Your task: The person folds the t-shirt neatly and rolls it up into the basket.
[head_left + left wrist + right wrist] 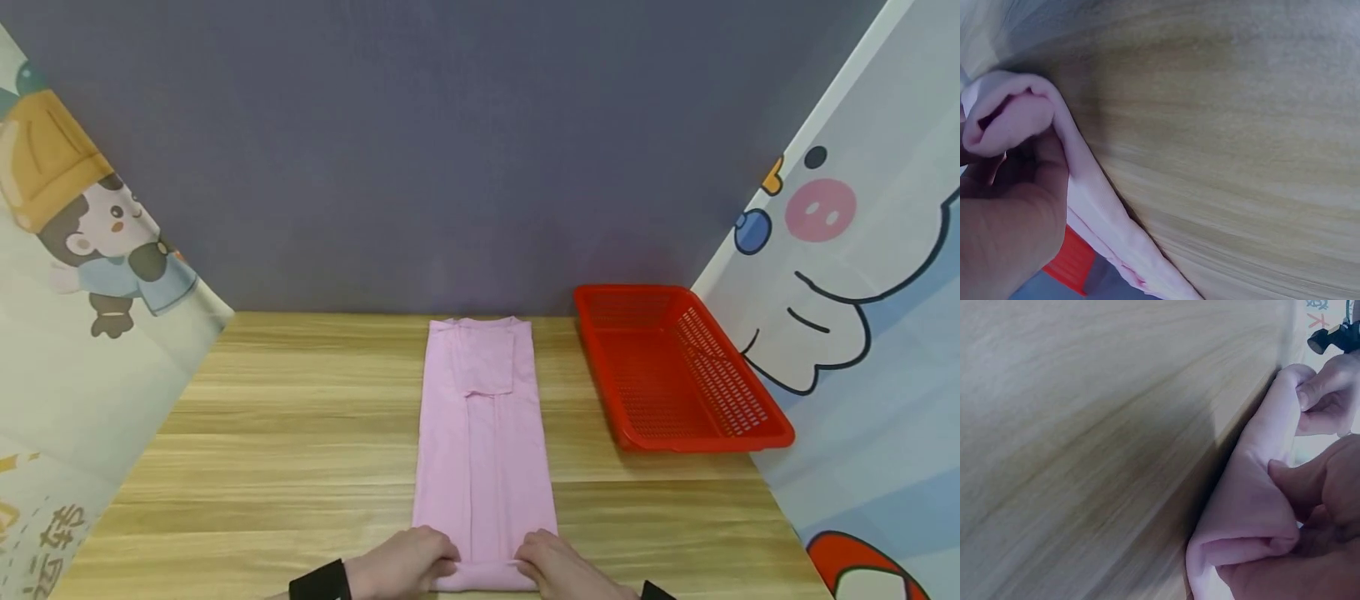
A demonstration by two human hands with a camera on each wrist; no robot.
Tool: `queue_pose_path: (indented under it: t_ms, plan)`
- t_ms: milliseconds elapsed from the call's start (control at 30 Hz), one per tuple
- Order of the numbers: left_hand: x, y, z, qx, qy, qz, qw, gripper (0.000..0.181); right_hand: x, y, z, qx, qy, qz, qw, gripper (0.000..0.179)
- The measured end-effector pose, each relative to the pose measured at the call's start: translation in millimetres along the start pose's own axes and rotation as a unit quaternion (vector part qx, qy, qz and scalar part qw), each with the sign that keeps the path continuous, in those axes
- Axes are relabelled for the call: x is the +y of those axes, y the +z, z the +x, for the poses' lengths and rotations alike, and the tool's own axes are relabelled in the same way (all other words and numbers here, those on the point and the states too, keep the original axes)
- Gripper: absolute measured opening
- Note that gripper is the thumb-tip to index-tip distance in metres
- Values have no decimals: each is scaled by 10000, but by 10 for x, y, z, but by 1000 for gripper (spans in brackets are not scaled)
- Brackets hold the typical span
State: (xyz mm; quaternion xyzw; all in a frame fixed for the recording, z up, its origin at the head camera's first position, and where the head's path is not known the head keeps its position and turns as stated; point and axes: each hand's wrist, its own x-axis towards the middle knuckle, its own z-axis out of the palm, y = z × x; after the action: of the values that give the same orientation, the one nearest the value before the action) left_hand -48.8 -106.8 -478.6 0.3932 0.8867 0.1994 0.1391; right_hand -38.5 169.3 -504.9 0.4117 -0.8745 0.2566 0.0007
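A pink garment (483,467), folded into a long narrow strip, lies lengthwise on the wooden table. Its near end is turned over into a thick roll, whose layered end (1019,119) shows in the left wrist view. My left hand (408,560) grips the roll at its left side, fingers curled over the top. At the right side my right hand (566,567) pinches the same roll, and in the right wrist view its thumb presses against the pink fabric (1247,500). A squarish folded flap (485,358) lies on the strip's far end.
A red plastic basket (633,433) with perforated walls stands on the table (300,450) to the right of the garment. A dark grey panel (450,158) rises behind the table. Cartoon-printed sheets (840,275) flank both sides.
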Motion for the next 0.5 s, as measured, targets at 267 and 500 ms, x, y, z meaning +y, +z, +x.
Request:
queue_pose_path:
  t_ms: [267,500]
  plan:
    - [-33,-5,-5,-238,-73,-24,9997,11,-38,1,6,-439,426,229,9979,8]
    - [-29,-27,-14,-191,-79,-89,9997,11,-1,-12,-36,-432,99,163,9989,40]
